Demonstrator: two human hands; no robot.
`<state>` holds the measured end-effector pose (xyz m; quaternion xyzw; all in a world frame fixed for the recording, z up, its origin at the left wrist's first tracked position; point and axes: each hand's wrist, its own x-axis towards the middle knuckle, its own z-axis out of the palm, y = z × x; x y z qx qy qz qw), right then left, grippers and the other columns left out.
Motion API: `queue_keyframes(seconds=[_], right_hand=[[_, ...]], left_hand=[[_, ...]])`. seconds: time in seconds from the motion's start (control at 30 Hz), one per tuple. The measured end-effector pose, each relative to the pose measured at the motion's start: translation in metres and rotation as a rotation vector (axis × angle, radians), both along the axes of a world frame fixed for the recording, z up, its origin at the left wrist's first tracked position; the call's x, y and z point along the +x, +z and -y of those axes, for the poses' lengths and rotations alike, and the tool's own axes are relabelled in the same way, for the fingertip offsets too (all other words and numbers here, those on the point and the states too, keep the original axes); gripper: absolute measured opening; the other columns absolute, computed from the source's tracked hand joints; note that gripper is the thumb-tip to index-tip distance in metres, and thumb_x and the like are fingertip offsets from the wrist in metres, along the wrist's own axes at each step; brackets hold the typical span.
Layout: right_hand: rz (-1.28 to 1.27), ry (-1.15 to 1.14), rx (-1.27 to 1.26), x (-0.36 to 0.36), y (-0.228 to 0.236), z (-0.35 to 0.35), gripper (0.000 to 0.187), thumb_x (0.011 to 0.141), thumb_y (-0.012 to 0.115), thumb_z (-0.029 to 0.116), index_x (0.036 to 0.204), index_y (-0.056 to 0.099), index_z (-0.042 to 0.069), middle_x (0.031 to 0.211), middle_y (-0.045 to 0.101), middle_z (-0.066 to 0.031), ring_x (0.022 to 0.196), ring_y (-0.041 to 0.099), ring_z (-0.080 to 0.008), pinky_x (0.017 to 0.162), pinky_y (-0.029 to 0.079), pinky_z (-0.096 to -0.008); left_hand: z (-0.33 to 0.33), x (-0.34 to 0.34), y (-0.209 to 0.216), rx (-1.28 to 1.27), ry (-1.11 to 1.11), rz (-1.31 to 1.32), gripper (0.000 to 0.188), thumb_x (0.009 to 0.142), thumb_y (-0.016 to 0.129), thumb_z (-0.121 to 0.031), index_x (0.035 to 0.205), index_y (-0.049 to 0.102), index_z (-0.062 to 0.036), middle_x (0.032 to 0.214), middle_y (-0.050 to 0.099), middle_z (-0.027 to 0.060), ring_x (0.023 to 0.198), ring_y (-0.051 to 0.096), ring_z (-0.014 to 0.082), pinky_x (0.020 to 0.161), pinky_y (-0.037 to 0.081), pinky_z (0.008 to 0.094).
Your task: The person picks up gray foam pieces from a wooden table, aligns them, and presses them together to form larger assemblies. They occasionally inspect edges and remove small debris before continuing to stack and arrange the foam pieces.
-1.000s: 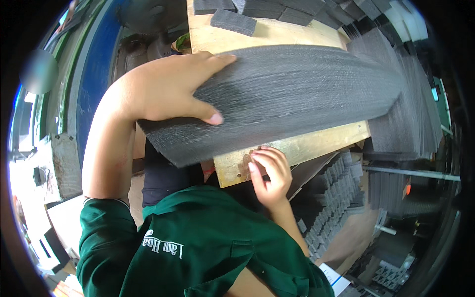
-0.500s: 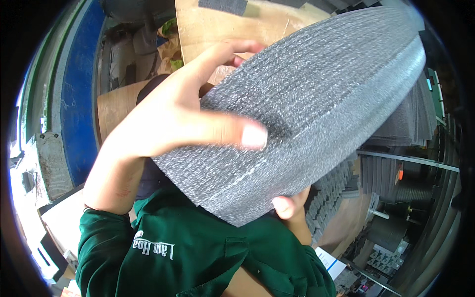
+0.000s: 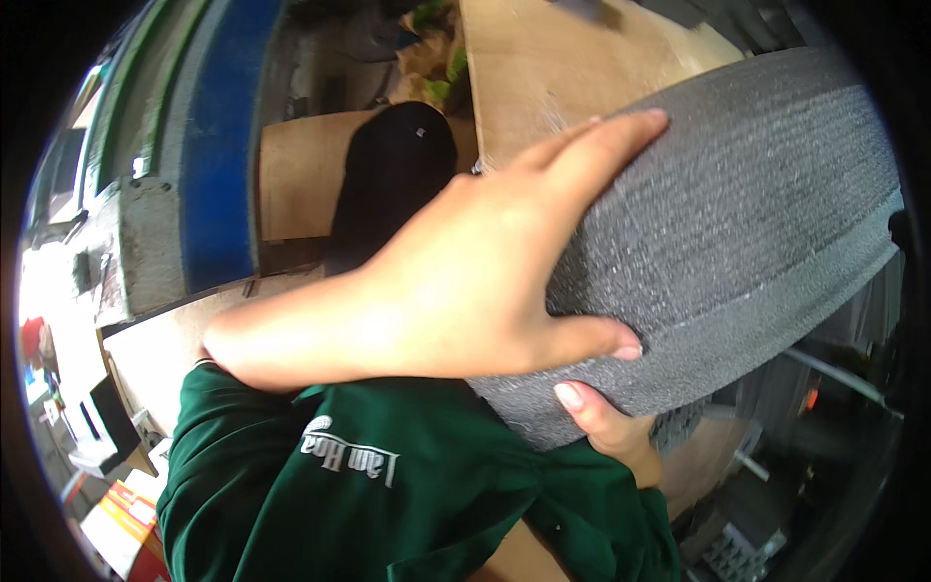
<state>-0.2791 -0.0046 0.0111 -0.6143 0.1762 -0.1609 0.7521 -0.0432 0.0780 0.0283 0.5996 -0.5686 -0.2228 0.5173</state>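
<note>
A thick stack of grey foam sheets [image 3: 727, 213] lies slantwise across my front and reaches the right side of the view. Fine lines along its side look like the edges of thin layers. My left hand [image 3: 475, 267] grips its near left part, thumb on the lower side and fingers stretched over the upper edge. Below it, my right hand [image 3: 611, 424] holds the stack's lower edge. Only that thumb and part of the hand show; the other fingers are hidden underneath.
A pale wooden board [image 3: 543, 68] lies beyond the stack. A blue metal beam [image 3: 228, 145] runs along the left. My dark-clad knee [image 3: 398, 165] is between them. Grey foam pieces [image 3: 674, 427] and a metal bar [image 3: 844, 378] are at the right.
The stack sits further right in the view and reads as lower and flatter. My left hand has moved right with it, its fingers stretched further over the upper edge. My right thumb stays on the lower edge.
</note>
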Motion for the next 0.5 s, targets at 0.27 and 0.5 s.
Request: queue_keyframes(seconds=[0.27,0.5], right_hand=[[0.185,-0.316,0.187,0.045,0.018,-0.006,0.109,0.061,0.082,0.018,0.155,0.034,-0.011,0.146,0.053,-0.0216,0.136,0.053,-0.0334,0.118,0.042,-0.0469],[0.29,-0.195,-0.1,0.065,0.027,0.005,0.093,0.077,0.08,0.03,0.151,0.041,-0.009,0.14,0.056,-0.0224,0.133,0.054,-0.0322,0.116,0.043,-0.0444]], left_hand=[[-0.013,-0.001,-0.01,-0.105,-0.013,-0.287,0.109,0.088,0.082,-0.036,0.166,0.015,0.0,0.16,0.035,0.0305,0.146,0.044,0.0431,0.119,0.041,0.0466],[-0.064,0.025,-0.038,-0.069,-0.251,-0.313,0.11,0.084,0.088,-0.038,0.162,0.024,0.0061,0.156,0.042,0.0254,0.146,0.043,0.0362,0.12,0.036,0.0487]])
